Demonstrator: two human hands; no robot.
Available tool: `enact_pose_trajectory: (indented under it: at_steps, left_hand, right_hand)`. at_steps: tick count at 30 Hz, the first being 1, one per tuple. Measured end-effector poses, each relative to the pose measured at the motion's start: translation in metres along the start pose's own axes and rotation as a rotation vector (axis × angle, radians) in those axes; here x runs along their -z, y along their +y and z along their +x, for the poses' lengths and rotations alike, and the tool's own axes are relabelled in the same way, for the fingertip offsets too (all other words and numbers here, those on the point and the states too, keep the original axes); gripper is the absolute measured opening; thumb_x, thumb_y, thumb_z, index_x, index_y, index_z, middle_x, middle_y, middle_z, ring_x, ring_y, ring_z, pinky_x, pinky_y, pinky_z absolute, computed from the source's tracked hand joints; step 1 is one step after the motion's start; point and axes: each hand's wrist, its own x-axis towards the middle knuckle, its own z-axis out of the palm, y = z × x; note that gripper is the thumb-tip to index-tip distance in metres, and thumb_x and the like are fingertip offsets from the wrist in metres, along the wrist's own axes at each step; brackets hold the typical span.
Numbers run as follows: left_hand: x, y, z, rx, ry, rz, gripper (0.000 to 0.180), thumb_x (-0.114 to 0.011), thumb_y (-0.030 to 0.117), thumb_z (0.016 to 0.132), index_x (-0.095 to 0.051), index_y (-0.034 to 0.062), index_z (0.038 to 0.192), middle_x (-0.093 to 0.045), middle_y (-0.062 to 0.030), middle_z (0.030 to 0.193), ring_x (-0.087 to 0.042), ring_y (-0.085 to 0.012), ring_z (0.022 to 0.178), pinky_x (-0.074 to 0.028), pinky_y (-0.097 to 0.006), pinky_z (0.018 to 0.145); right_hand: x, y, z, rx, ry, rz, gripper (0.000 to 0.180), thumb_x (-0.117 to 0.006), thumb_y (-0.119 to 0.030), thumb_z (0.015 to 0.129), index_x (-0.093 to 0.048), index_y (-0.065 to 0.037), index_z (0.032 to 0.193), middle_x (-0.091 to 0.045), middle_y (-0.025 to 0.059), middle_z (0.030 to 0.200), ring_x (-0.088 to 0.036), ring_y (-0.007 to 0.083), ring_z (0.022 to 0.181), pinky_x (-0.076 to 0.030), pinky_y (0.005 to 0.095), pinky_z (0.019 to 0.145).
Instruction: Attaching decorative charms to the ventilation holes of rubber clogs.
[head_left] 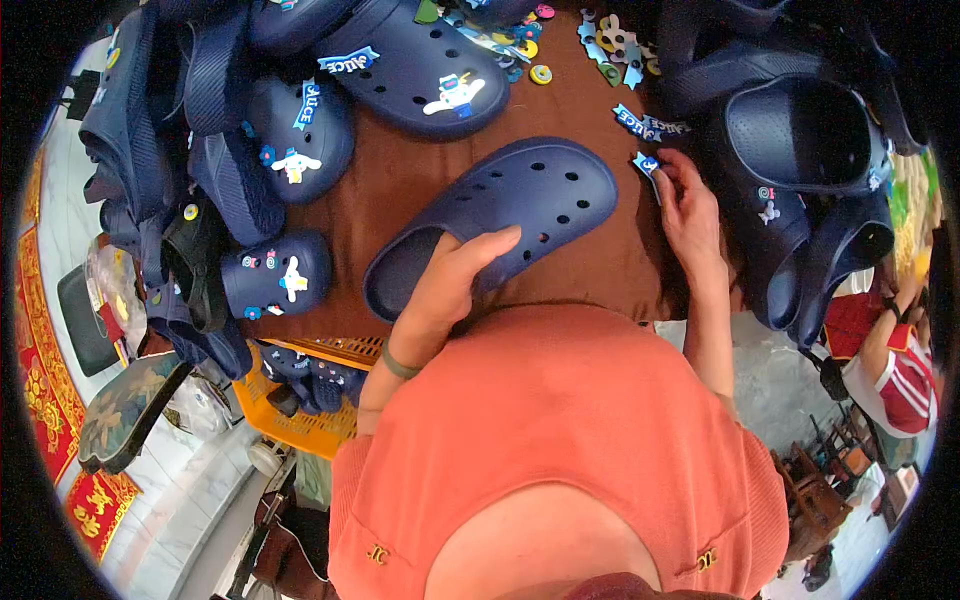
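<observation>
Navy clog [500,225] lies steadied on the brown surface [400,180] by the left hand [450,285] clasping its heel opening; right hand [690,215] pinches a small blue charm [646,163].

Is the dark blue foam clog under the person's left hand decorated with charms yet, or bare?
Bare: the dark blue foam clog shows only empty holes, while the left hand rests on it.

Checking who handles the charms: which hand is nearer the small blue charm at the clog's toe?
Right. The right hand pinches the small blue charm at its fingertips; the left hand rests on the plain navy clog, away from it.
</observation>
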Motion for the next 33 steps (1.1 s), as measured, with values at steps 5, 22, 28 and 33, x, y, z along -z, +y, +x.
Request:
enact_pose_trajectory:
  at_steps: [5,22,28,33]
  left_hand:
    - [-0.006,0.007,0.004,0.063,-0.017,-0.087,0.046,-0.064,0.011,0.082,-0.053,-0.0009,0.126,-0.061,-0.0077,0.117,-0.058,-0.0183,0.106,-0.045,-0.033,0.093]
    - [-0.007,0.013,0.001,0.111,0.000,-0.048,0.042,-0.064,0.012,0.084,-0.055,-0.0002,0.123,-0.062,-0.0077,0.115,-0.058,-0.0169,0.105,-0.045,-0.031,0.093]
    - [-0.006,0.010,0.002,0.048,-0.010,-0.102,0.039,-0.064,0.015,0.084,-0.058,0.0014,0.121,-0.064,-0.0061,0.112,-0.059,-0.0159,0.101,-0.046,-0.031,0.090]
    - [-0.009,0.010,-0.001,0.057,0.017,-0.055,0.039,-0.065,0.019,0.084,-0.060,0.0044,0.119,-0.064,-0.0034,0.107,-0.059,-0.0135,0.095,-0.047,-0.028,0.084]
  right_hand:
    - [-0.003,-0.006,0.009,0.096,-0.143,-0.047,0.021,-0.061,-0.012,0.090,-0.062,-0.003,0.109,-0.067,0.0171,0.093,-0.066,0.0329,0.082,-0.051,0.0381,0.072]
    - [-0.075,-0.027,0.150,0.588,0.225,-1.208,0.050,-0.066,-0.014,0.073,-0.053,0.005,0.118,-0.061,0.0181,0.110,-0.057,0.0328,0.105,-0.040,0.0445,0.097]
    - [-0.056,-0.039,0.137,0.671,0.179,-0.810,0.040,-0.059,-0.006,0.080,-0.053,-0.004,0.120,-0.064,0.0101,0.103,-0.060,0.0286,0.097,-0.045,0.0417,0.092]
    - [-0.024,-0.046,0.093,0.714,0.223,-0.233,0.022,-0.069,0.001,0.075,-0.066,-0.005,0.096,-0.066,0.0087,0.100,-0.063,0.0268,0.094,-0.052,0.0358,0.081]
